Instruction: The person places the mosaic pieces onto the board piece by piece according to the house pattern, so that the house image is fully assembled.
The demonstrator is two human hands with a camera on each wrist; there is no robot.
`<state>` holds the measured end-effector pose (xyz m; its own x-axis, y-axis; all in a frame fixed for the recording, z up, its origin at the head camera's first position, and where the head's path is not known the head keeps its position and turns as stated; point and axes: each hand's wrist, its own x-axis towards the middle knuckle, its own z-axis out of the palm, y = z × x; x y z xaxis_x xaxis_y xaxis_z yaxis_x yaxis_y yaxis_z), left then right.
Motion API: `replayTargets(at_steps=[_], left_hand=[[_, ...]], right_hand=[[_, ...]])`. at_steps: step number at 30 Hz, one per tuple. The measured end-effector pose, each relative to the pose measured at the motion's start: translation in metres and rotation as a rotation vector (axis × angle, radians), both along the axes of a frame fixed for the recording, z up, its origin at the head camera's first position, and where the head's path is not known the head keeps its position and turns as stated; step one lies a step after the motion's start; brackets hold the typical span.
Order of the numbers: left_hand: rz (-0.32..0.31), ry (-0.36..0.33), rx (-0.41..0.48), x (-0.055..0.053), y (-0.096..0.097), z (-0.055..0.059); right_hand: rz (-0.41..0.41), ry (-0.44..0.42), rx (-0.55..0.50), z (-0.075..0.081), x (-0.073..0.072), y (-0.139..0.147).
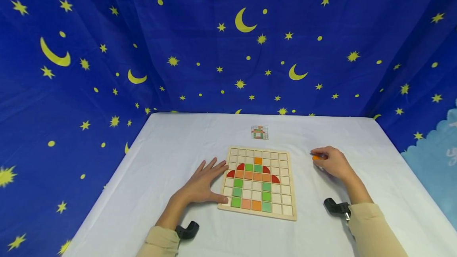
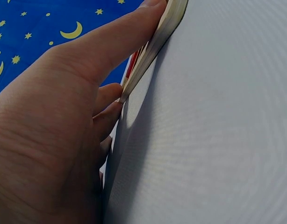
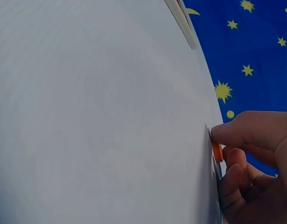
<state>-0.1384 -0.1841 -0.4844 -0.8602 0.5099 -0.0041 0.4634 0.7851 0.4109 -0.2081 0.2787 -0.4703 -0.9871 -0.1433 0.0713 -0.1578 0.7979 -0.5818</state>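
A wooden grid board (image 1: 292, 193) lies on the table with green, orange, salmon and red pieces set in its cells, forming a mushroom-like house. My left hand (image 1: 202, 185) is spread at the board's left edge, its thumb (image 2: 120, 42) and fingertips touching the frame. Off to the right of the board, my right hand (image 1: 335, 162) pinches a small orange piece (image 1: 317, 157) between thumb and fingers, close to the tabletop. The right wrist view shows the edge of that orange piece (image 3: 217, 150); its full shape is hidden by the fingers.
A small pattern card (image 1: 259, 132) lies behind the board, printed with a similar coloured figure. White cloth (image 1: 178, 138) covers the table. Blue curtains (image 1: 200, 43) with stars and moons stand behind and at the sides. A black wrist device (image 1: 187, 230) sits at each wrist.
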Motion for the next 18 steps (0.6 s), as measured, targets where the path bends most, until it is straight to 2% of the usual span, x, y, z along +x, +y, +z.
replayTargets(at_steps=[8,18], left_hand=[[0.003,-0.006,-0.001,0.0,0.0,0.001],[-0.004,-0.006,-0.002,0.001,0.001,0.001]], right_hand=[[-0.001,-0.034,0.019,0.0,0.001,0.005],[0.022,-0.063,-0.002,0.003,-0.002,-0.008]])
